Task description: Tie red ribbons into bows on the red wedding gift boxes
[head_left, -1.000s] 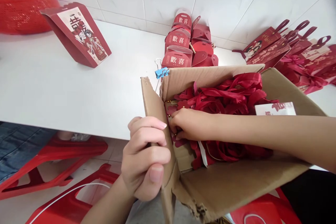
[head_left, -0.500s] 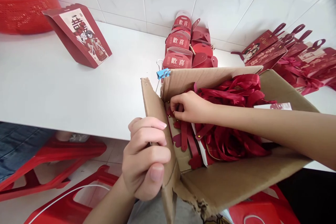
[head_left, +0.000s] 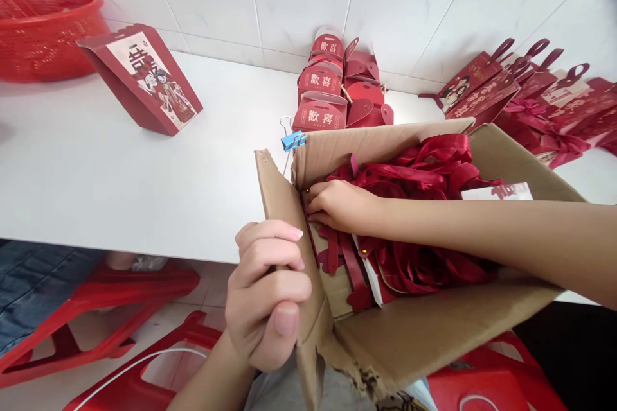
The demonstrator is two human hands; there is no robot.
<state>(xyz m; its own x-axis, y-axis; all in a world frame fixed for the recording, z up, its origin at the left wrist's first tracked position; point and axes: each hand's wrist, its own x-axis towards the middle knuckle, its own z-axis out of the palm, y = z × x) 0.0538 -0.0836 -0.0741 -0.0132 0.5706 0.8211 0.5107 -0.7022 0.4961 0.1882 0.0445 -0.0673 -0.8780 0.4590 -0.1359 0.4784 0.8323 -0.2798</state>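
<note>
My left hand is curled against the left flap of an open cardboard box, its thumb low and its fingers bent at the flap's edge. Inside the box, at its far left corner, my right hand reaches down with bent fingers; what the fingertips hold is hidden. Below that hand lie dark red straps with small brass studs. A heap of shiny red ribbon fills the box, with a white printed card on top. A blue binder clip is by the box's far left corner.
Small red gift boxes stand by the tiled wall. Red gift bags with loop handles are at the right. A red paper bag and a red plastic basket sit at the left on the white table. Red stools stand below.
My right hand has moved slightly left and deeper into the box's corner, its fingertips now less visible. My left hand stays at the flap. The view has shifted slightly.
</note>
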